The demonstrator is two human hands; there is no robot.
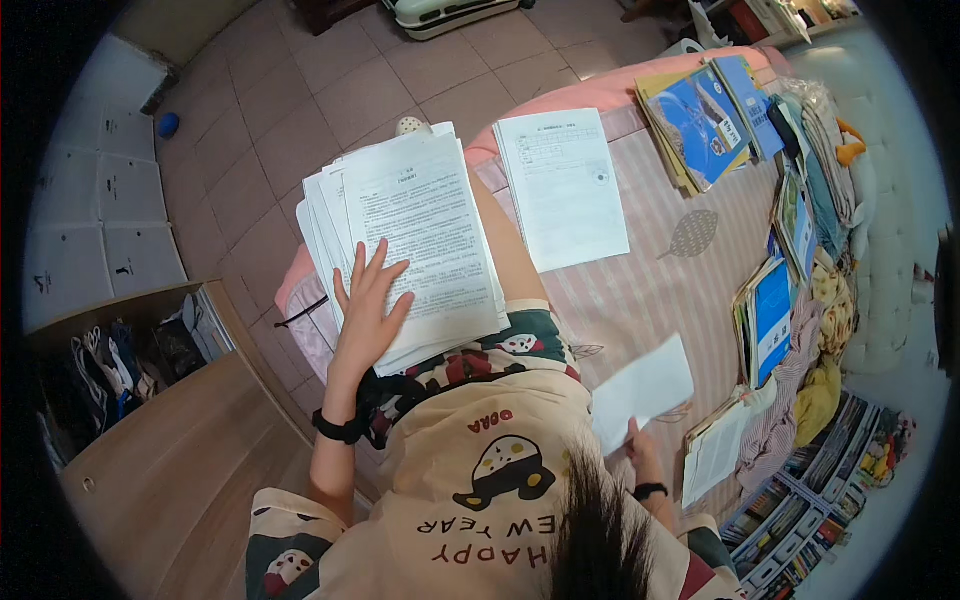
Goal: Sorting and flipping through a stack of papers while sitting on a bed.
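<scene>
A thick stack of printed sheets [420,225] lies across my lap, its edges uneven. My left hand [373,307] rests flat on the stack's lower left part with the fingers spread. At my right side, my right hand [641,444] grips a white sheet of paper [652,382] by its near edge, low over the bed. A second, thinner pile of papers [562,195] lies on the bed beyond my thigh; its top sheet bears print and a small table.
On the striped bedsheet [637,300] lie stacked books [697,127], a blue-covered pile [772,322] and more papers [712,454]. Folded clothes line the headboard side. An open wooden cabinet [247,397] stands at the left, a suitcase [450,15] on the tiled floor.
</scene>
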